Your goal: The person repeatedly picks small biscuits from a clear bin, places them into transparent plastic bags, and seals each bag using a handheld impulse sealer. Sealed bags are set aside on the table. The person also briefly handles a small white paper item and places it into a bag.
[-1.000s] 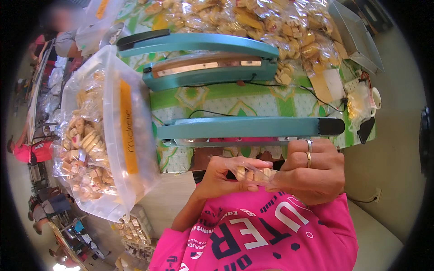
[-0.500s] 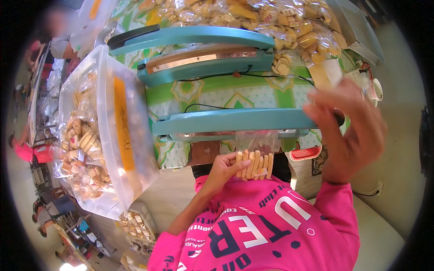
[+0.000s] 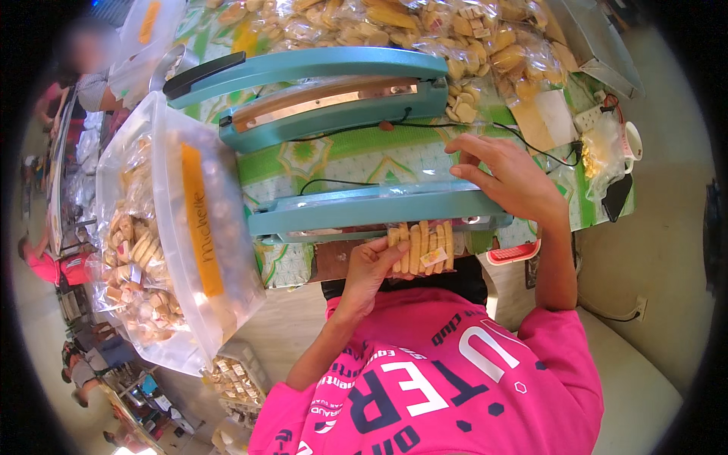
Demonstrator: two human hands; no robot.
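Note:
My left hand [image 3: 369, 274] is closed on the left edge of a clear plastic bag of stick-shaped biscuits [image 3: 413, 250], thumb on top. A small pale label sits on the bag. The bag lies against the front of the nearer teal impulse sealer [image 3: 341, 216], its upper part running under the sealer's arm. Over the right end of that arm, my right hand [image 3: 504, 178] is open, fingers apart and pointing left. It hides the arm's end, and I cannot tell whether the palm presses on it.
A second teal sealer [image 3: 326, 102] stands behind, its arm raised. To the left is a clear tub [image 3: 171, 227] of bagged biscuits. Many bags [image 3: 485, 38] lie at the back. A power strip [image 3: 588, 117], a cable [image 3: 516, 133], and a red basket [image 3: 514, 252] are at right.
My right hand has come left and down from its raised place to the sealer arm's right end. My left hand has moved the biscuit bag slightly away from me, closer to the sealer.

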